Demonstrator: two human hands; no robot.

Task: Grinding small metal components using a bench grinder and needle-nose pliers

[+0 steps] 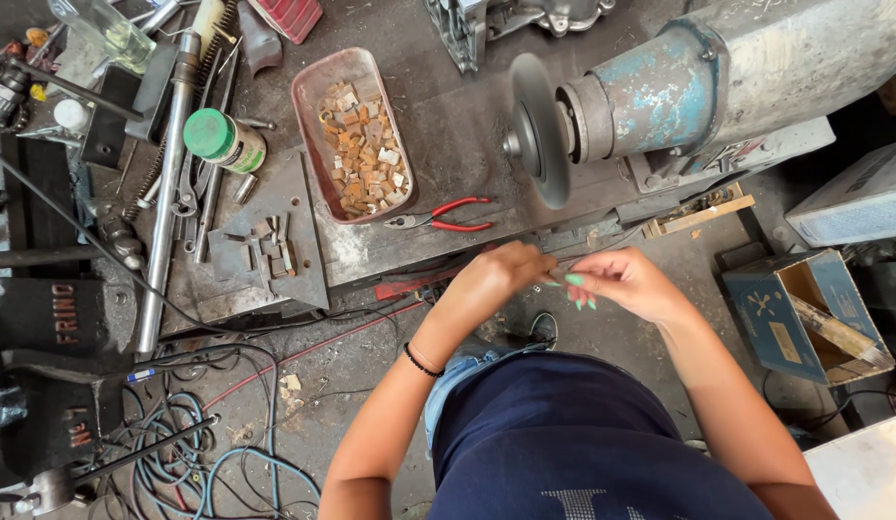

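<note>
My left hand and my right hand meet just below the bench edge, fingertips pinched together on a small thin metal piece held between them. The piece is too small to make out in detail. Both hands sit under the grey grinding wheel of a blue bench grinder, a short gap below the wheel's rim. A red-handled pair of pliers lies on the bench just up and left of my left hand.
A reddish tray of small tan metal pieces stands left of the wheel. A green-capped can, steel bars and tools crowd the bench's left. A black vise and tangled cables lie lower left. A blue cardboard box sits at right.
</note>
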